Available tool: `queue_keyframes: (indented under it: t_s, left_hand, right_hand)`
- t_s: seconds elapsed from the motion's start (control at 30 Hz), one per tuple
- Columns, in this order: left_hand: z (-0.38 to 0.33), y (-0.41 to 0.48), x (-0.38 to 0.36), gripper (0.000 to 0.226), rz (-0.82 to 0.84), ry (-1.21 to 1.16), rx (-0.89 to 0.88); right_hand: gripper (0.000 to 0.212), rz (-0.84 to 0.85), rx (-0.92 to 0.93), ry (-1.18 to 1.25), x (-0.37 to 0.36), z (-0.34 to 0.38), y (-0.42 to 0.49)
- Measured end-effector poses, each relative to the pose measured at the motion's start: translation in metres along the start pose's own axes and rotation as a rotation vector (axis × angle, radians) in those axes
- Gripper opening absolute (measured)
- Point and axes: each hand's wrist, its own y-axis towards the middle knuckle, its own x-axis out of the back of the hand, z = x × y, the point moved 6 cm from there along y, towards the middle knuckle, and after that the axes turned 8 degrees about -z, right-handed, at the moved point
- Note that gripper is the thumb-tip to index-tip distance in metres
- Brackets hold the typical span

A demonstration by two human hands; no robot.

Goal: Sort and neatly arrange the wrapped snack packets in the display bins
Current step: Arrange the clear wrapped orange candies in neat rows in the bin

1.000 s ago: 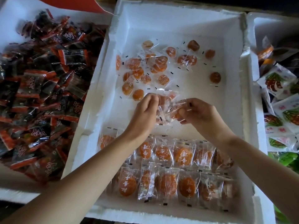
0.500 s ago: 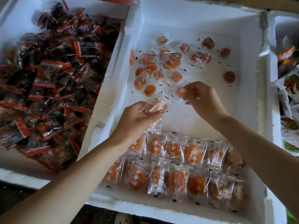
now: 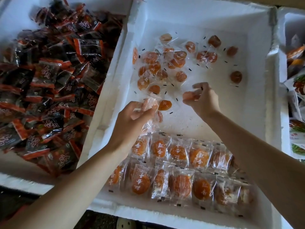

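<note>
Vs a second ago the hands have split: left hand (image 3: 132,118) still grips the bundle of clear packets (image 3: 149,104) over the foam bin (image 3: 272,90), while right hand (image 3: 204,100) sits well apart, pinching a single packet (image 3: 189,96) in thumb and fingertips near the loose pile (image 3: 165,63) at the far end. Bundle's long axis runs far-to-near, wrapper tails hanging toward the two neat rows (image 3: 179,162) by the near wall. Row packets lie lengthwise far-to-near too.

This is a shop's bulk snack display. White foam bins (image 3: 272,80) stand edge to edge. One is heaped with black-and-red wrapped packets (image 3: 49,80), one holds clear-wrapped orange fruit sweets (image 3: 198,156) in neat rows, and a third holds white packets printed green and red (image 3: 297,146).
</note>
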Motion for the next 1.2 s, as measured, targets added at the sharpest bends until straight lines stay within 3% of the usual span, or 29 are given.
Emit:
queue_keyframes:
  t_s: [0.07,0.17,0.33,0.47,0.57,0.63,0.73,0.87,0.93,1.07,1.2]
  left_hand:
    - [0.001,0.001,0.000,0.018,-0.005,0.002,0.008]
    - [-0.001,0.000,-0.002,0.014,-0.005,-0.029,0.040]
    - [-0.004,-0.004,-0.013,0.015,0.064,-0.100,0.074]
    - [-0.010,-0.015,-0.021,0.053,0.116,-0.199,0.113]
    - [-0.012,-0.018,-0.016,0.068,0.093,-0.275,0.142]
    - [-0.012,-0.020,-0.017,0.058,0.162,-0.108,0.053]
    - [-0.010,-0.021,-0.007,0.022,0.103,0.035,-0.044]
    - [-0.008,-0.021,0.012,0.016,0.019,0.017,-0.057]
    - [-0.008,-0.020,0.020,0.017,-0.008,-0.010,-0.066]
    - [-0.008,-0.019,0.029,0.017,-0.033,-0.031,-0.067]
    - [-0.005,-0.020,0.033,0.016,-0.051,-0.026,-0.063]
  right_hand:
    - [0.027,-0.031,0.010,0.058,0.013,0.006,-0.008]
    - [0.025,-0.004,0.057,0.223,0.030,0.027,-0.026]
    - [0.011,0.283,0.168,0.379,0.024,0.063,-0.052]
    - [0.010,0.299,0.209,0.286,0.020,0.071,-0.047]
    - [0.010,0.352,0.261,0.219,0.014,0.075,-0.048]
    - [0.013,0.370,0.270,0.236,0.010,0.077,-0.053]
    - [0.021,0.414,0.245,0.293,0.004,0.079,-0.056]
    - [0.010,0.300,0.197,0.325,-0.002,0.067,-0.043]
    - [0.023,0.226,0.199,0.139,-0.011,0.050,-0.032]
    - [0.049,0.259,0.221,-0.201,-0.043,0.022,-0.028]
    - [0.065,0.260,0.111,-0.147,-0.057,0.018,-0.025]
